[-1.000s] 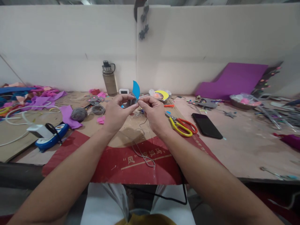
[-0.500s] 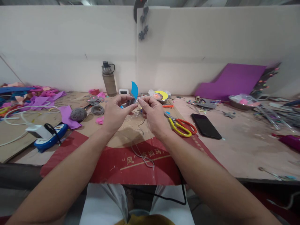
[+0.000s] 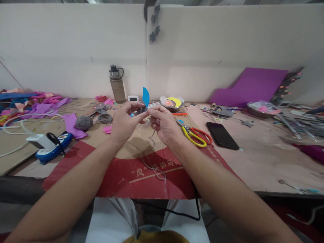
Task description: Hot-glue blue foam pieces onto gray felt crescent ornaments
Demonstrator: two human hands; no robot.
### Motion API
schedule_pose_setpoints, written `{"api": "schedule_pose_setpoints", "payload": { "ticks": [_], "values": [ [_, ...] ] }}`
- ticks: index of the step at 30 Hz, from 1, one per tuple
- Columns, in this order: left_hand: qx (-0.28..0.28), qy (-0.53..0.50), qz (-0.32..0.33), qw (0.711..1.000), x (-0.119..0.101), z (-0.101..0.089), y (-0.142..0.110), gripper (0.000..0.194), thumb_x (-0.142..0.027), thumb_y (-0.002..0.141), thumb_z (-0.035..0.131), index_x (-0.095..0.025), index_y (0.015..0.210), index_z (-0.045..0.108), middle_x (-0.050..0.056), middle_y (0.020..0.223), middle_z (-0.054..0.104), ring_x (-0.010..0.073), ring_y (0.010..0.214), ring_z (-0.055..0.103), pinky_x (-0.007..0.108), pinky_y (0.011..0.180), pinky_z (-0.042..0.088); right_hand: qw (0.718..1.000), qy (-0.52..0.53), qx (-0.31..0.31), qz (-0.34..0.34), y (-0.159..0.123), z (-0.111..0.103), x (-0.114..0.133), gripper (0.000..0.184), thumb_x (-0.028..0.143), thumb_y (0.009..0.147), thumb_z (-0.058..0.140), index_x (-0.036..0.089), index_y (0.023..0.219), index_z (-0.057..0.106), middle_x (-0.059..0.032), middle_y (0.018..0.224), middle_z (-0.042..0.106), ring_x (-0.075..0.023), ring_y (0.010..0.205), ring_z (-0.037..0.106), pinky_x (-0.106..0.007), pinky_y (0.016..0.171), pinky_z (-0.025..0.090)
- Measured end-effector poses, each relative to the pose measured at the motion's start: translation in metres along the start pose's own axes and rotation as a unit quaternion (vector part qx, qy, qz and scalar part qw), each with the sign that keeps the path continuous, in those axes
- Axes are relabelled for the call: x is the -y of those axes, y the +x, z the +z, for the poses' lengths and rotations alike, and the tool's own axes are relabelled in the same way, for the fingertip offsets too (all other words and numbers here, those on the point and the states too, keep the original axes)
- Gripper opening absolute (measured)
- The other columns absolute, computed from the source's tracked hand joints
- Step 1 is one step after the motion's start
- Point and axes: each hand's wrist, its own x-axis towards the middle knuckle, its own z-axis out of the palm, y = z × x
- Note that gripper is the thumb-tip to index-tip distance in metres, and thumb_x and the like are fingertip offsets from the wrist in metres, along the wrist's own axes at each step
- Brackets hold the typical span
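Observation:
Between its thumb and fingers my left hand (image 3: 126,122) pinches a small piece with a curved blue leaf-shaped cutout (image 3: 145,96) standing up from it. Something grey shows at the cutout's base, mostly hidden by the fingertips. Close against it, my right hand (image 3: 165,124) is closed in a pinch, its thumb and forefinger almost touching the left fingertips. What the right fingers grip is too small and covered to make out. A thin grey yarn (image 3: 153,168) hangs below the hands and trails in loops over the red printed cardboard (image 3: 116,182).
Scissors (image 3: 194,135) with red and yellow handles and a black phone (image 3: 222,135) lie right of the hands. A bottle (image 3: 117,87) stands behind. At left are grey yarn balls (image 3: 84,123), a blue power strip (image 3: 54,150) and felt scraps (image 3: 37,104). A bowl (image 3: 174,107) holds a yellow crescent.
My right hand's fingers have shifted slightly and curled in closer by the left fingertips. My left hand and the blue cutout stay nearly in place.

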Motion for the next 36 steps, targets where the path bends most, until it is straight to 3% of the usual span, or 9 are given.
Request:
{"api": "schedule_pose_setpoints", "payload": {
  "ticks": [10, 18, 24, 29, 36],
  "values": [
    [0.024, -0.037, -0.006, 0.999, 0.003, 0.0, 0.0, 0.03, -0.029, 0.067, 0.08, -0.017, 0.091, 0.066, 0.006, 0.098, 0.067, 0.0193, 0.092, 0.065, 0.028, 0.06, 0.061, 0.997, 0.034, 0.027, 0.069, 0.004, -0.005, 0.004, 0.028, 0.022, 0.059, 0.073, 0.02, 0.064, 0.046, 0.0102, 0.054, 0.029, -0.0042, 0.046, 0.015, -0.023, 0.044, 0.004],
    [0.046, -0.064, -0.03, 0.996, 0.001, 0.0, 0.0, 0.024, -0.024, 0.07, 0.074, -0.017, 0.091, 0.066, 0.007, 0.097, 0.067, 0.0188, 0.089, 0.065, 0.029, 0.062, 0.062, 0.997, -0.026, 0.025, 0.069, 0.007, -0.009, 0.005, 0.029, 0.029, 0.062, 0.072, 0.022, 0.067, 0.045, 0.0098, 0.053, 0.031, -0.0051, 0.046, 0.019, -0.023, 0.042, 0.011],
    [0.053, -0.083, -0.04, 0.994, 0.004, 0.001, 0.001, 0.025, -0.024, 0.07, 0.074, -0.017, 0.092, 0.065, 0.007, 0.097, 0.068, 0.0197, 0.088, 0.067, 0.029, 0.059, 0.062, 0.995, 0.029, 0.04, 0.091, 0.008, -0.009, 0.005, 0.033, 0.027, 0.055, 0.077, 0.02, 0.071, 0.049, 0.011, 0.054, 0.031, -0.0035, 0.047, 0.014, -0.02, 0.043, 0.006],
    [0.056, -0.088, -0.032, 0.994, 0.008, 0.001, 0.002, 0.031, -0.025, 0.067, 0.078, -0.018, 0.091, 0.061, 0.007, 0.098, 0.067, 0.0198, 0.091, 0.066, 0.027, 0.059, 0.061, 0.999, -0.021, 0.009, 0.031, 0.003, -0.005, 0.004, 0.028, 0.03, 0.059, 0.076, 0.02, 0.074, 0.055, 0.0087, 0.059, 0.043, -0.0036, 0.047, 0.02, -0.021, 0.042, 0.013],
    [0.02, -0.097, -0.044, 0.994, 0.006, 0.002, 0.002, 0.03, -0.028, 0.068, 0.079, -0.018, 0.09, 0.061, 0.006, 0.091, 0.067, 0.0176, 0.082, 0.066, 0.029, 0.06, 0.061, 0.978, -0.15, -0.02, -0.145, -0.006, 0.002, -0.003, 0.01, 0.029, 0.076, 0.066, 0.021, 0.08, 0.064, 0.0019, 0.076, 0.059, -0.0085, 0.063, 0.046, -0.023, 0.053, 0.034]
  ]
}}
